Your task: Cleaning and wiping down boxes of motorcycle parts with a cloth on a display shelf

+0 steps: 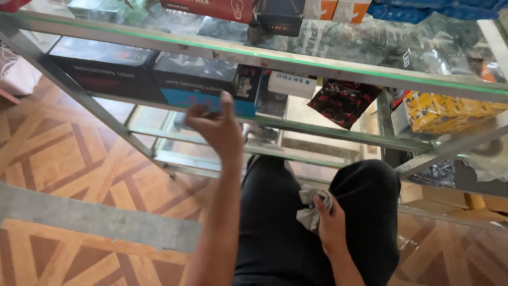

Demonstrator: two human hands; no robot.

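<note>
My left hand [214,127] is raised in front of a glass display case, fingers curled toward a blue and black box [198,85] on the middle glass shelf [296,127]. Whether the fingers touch the box is unclear. My right hand [330,222] rests on my right knee in black trousers and grips a crumpled grey cloth [312,206].
The metal-framed case [69,79] has glass shelves holding several boxes: a black one [100,66] at left, a white one [292,83], a red-black packet [341,103], a yellow package [450,112]. A patterned wooden floor [69,153] lies left, with a grey strip [90,217].
</note>
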